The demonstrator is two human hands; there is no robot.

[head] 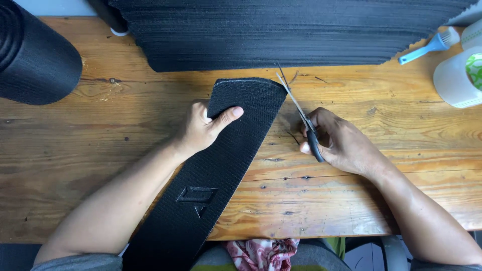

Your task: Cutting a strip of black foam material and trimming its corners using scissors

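Note:
A long black textured strap [236,145] with an embossed angular mark lies diagonally across the wooden table [381,200], its rounded end near the table's middle. My left hand [203,128] grips the strap near that end, thumb across its top. My right hand [339,140] holds a pair of scissors [298,110] by their black handles. The blades are slightly apart, with their tips at the strap's upper right corner.
A thick stack of black sheet material [281,35] fills the back of the table. A black roll [32,55] lies at the back left. A light blue brush [427,47] and a white container [459,78] stand at the back right. Red patterned cloth [261,253] shows below the table's edge.

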